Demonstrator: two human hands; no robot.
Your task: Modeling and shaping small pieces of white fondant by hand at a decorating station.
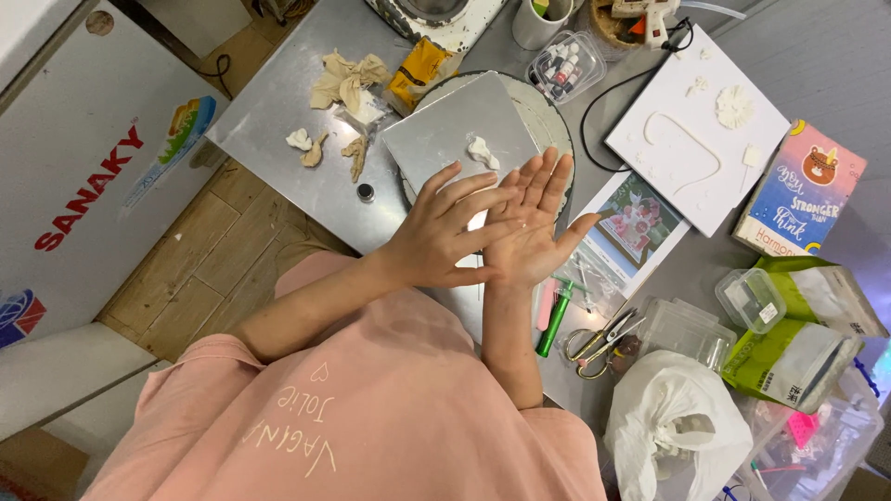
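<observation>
I am looking down from the head camera at a grey metal bench [278,102] crowded with craft things. The person wears a pink shirt, and both bare forearms reach away from the body over the bench.

The left hand [445,232] lies palm down across the right hand [534,223], which is turned palm up. Neither grip is closed: all the fingers are stretched out flat and spread, palm pressed on palm. I cannot tell whether anything lies between the palms.

Just beyond the fingertips sits a square silver board [445,125] on a round turntable [548,116]. A small white clay piece [480,151] rests on that board, near the fingers but apart from them.

To the left on the bench lie beige clay scraps [348,79] and a small dark cap [366,192]. To the right are a white panel [691,139] carrying a white clay flower [733,107], and a printed picture [636,223] just beside the right thumb. Nearer the body on the right lie a green-handled tool [555,320], a pair of scissors [603,339] and a white plastic bag [673,417]. A clear box of small paint bottles [564,65] stands at the far edge, past the turntable.
</observation>
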